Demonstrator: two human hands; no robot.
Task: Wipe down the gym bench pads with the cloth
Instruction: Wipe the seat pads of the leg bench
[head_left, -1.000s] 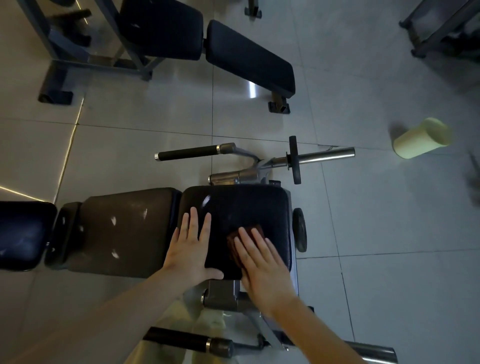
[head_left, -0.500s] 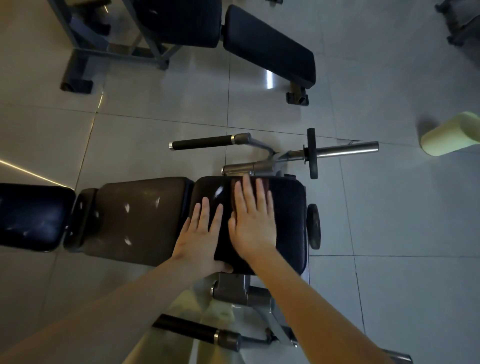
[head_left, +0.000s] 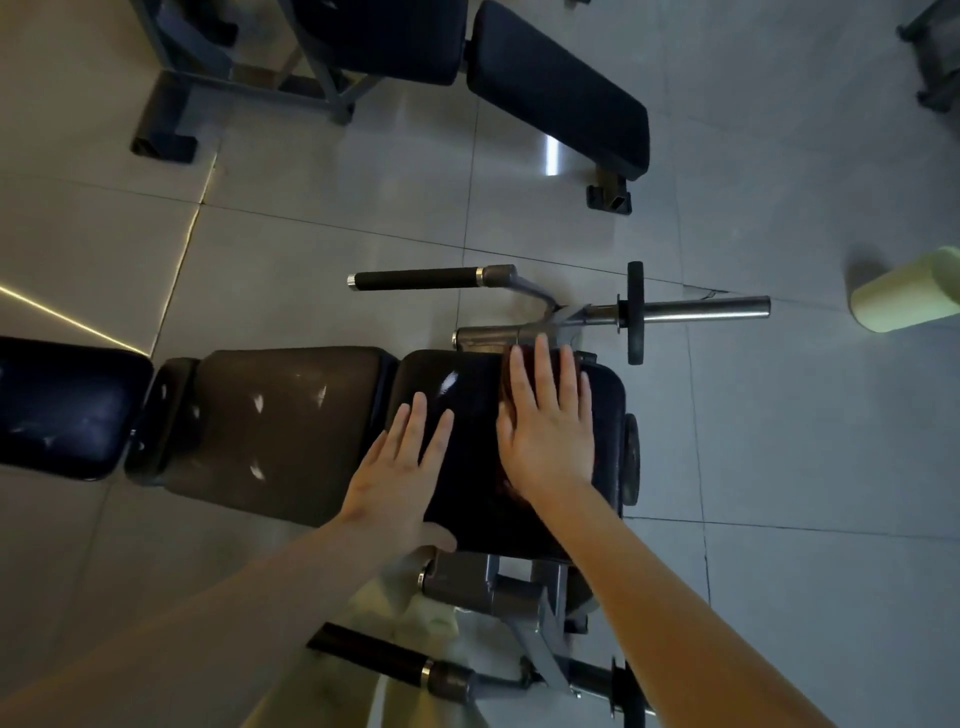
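The right hand (head_left: 545, 423) lies flat, fingers straight and close together, pressing a dark reddish-brown cloth (head_left: 504, 384) onto the glossy black pad (head_left: 467, 467). The cloth is almost wholly covered by the palm; only slivers show beside the fingers and near the wrist. It sits on the far right part of the pad, with the fingertips reaching the pad's far edge.

The left hand (head_left: 402, 467) is also flat and spread on the same pad, just beside the right hand and not touching the cloth. Its thumb rests at the pad's near edge.

To the left, a worn brown pad (head_left: 280, 426) adjoins the black one, and a dark blue pad (head_left: 57, 405) lies beyond it. A black-gripped handle (head_left: 415, 279) and a steel bar (head_left: 691, 309) project past the pad's far edge. A pale green cylinder (head_left: 904, 299) lies on the tiled floor (head_left: 779, 467) at right. Another padded bench (head_left: 561, 88) stands farther off.
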